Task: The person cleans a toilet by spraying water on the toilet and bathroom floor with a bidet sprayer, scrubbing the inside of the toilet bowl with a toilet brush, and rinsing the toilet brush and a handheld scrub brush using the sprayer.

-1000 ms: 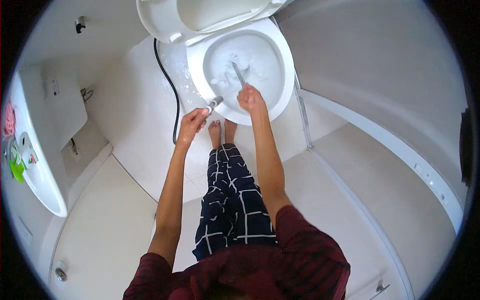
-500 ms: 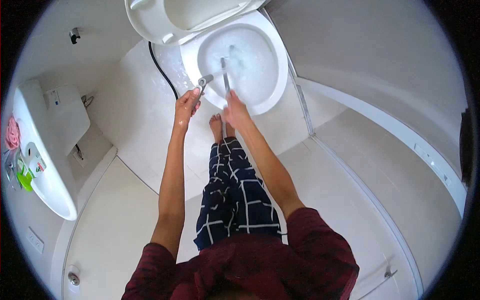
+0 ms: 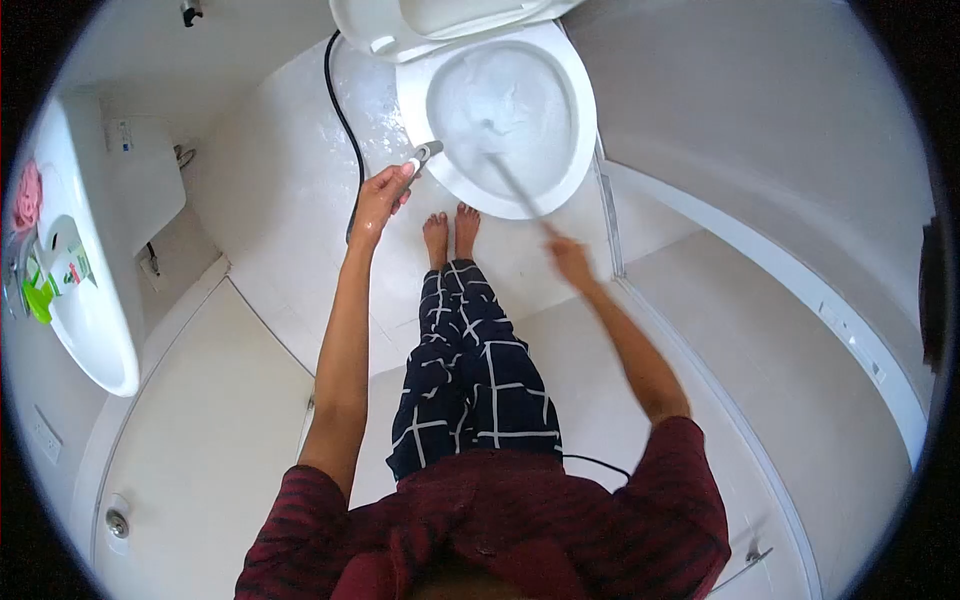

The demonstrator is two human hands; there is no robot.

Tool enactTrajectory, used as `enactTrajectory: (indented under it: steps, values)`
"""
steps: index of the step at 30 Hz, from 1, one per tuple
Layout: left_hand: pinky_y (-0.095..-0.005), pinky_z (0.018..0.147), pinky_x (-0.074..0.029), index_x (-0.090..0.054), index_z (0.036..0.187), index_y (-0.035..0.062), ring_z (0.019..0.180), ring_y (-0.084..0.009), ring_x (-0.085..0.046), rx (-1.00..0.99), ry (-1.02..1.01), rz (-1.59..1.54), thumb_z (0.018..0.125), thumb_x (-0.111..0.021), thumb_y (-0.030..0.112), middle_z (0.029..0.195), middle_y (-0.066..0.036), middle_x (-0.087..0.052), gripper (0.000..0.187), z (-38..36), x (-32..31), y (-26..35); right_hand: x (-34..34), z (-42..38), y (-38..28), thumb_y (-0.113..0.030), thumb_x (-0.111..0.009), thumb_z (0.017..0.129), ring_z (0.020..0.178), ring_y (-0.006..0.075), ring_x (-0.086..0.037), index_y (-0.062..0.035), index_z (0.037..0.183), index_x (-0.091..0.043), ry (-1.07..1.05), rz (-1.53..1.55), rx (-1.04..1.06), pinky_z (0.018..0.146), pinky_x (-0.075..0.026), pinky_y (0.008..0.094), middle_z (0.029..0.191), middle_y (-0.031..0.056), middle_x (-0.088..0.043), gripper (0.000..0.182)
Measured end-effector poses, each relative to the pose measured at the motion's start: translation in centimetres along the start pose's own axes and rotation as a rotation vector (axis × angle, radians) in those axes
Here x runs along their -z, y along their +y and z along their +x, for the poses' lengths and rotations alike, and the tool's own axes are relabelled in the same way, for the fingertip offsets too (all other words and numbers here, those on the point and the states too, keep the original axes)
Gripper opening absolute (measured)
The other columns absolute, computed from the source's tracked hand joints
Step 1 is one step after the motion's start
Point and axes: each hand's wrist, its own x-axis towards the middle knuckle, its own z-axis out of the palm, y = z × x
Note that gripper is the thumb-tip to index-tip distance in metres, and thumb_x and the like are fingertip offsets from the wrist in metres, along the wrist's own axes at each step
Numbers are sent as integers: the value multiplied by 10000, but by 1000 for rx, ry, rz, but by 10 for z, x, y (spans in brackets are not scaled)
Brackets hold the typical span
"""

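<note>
My left hand (image 3: 378, 200) is wrapped around a grey handheld bidet sprayer (image 3: 426, 153), its head pointing toward the toilet bowl from the left side of the rim. Lower and to the right, my right hand (image 3: 570, 260), somewhat blurred, grips the end of a long grey-handled toilet brush (image 3: 518, 192). The brush slants up and left over the front rim of the white toilet (image 3: 583, 105). Its head is down in the bowl, hard to make out in the cloudy water. A black hose (image 3: 345, 115) runs down the left side toward my left hand.
The raised toilet seat and lid (image 3: 455, 15) lean at the back. Wet floor (image 3: 375, 85) glistens left of the toilet. At far left is a white sink (image 3: 105, 335) with a pink cloth (image 3: 28, 195) and a green object (image 3: 38, 300). My bare feet (image 3: 450, 235) are before the toilet.
My right hand has swung right and slightly down, so the brush, nearly upright in view before, now slants. My left hand keeps hold of the sprayer. The camera view has shifted.
</note>
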Motion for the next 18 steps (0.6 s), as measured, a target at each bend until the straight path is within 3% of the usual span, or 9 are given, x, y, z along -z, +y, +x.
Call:
enactTrajectory:
  steps: [2,3,6,8,9,12,15,17,18]
  values:
    - [-184,386,-246,-637,847,105,427,-34,-337,-11,25,44,811,-517,494,524,53,-425,408,2,3,-6,55,23,60,-140,-476,815,470,199,-556,-264,1327,-301,-59,-398,-89,409,-428,368,577,101,-581,556]
    - [-184,387,-246,-637,846,106,428,-34,-337,-14,24,42,809,-519,496,523,54,-425,409,3,4,-10,86,40,38,-146,-471,816,487,205,-571,-267,1334,-273,51,-568,-44,412,-441,384,586,87,-578,568]
    - [-185,387,-247,-637,843,106,430,-33,-339,-35,25,28,804,-524,501,522,54,-426,413,11,0,-17,61,103,42,-157,-459,830,516,231,-587,-280,1333,-272,158,-648,88,435,-462,390,622,95,-584,550]
    - [-186,387,-248,-636,838,105,430,-33,-339,-37,14,38,801,-526,503,521,54,-426,415,10,0,-19,7,92,25,-175,-449,844,609,267,-606,-268,1346,-238,-102,-541,-65,511,-486,407,667,134,-588,552]
    - [-186,389,-250,-635,837,104,430,-34,-339,-16,19,33,803,-526,500,521,54,-426,412,7,1,-23,-29,83,23,-217,-445,856,715,280,-609,-253,1331,-288,-84,-283,-40,606,-481,455,664,174,-578,501]
    - [-184,394,-255,-635,837,103,431,-36,-340,-17,29,24,806,-525,493,521,53,-425,406,12,4,-16,-43,107,-10,-302,-515,830,685,253,-593,-205,1231,-463,-183,493,-342,633,-457,392,713,145,-600,416]
    - [-182,400,-260,-634,842,98,434,-35,-340,-23,11,39,809,-525,484,520,52,-423,402,10,0,-18,0,129,19,-304,-487,842,650,215,-601,-206,1215,-476,-258,308,-197,566,-456,354,708,100,-606,385]
    - [-183,400,-256,-636,838,98,439,-34,-340,-40,-4,16,810,-524,483,523,51,-424,402,13,-3,-16,64,141,2,-296,-438,863,643,216,-609,-195,1126,-550,-128,-517,97,545,-469,363,726,101,-614,303]
    - [-183,401,-255,-636,840,99,441,-34,-340,-34,-4,17,811,-522,483,524,51,-424,402,12,-5,-15,68,157,3,-250,-438,852,683,235,-620,-187,1107,-556,-72,-626,193,555,-480,374,749,106,-624,288]
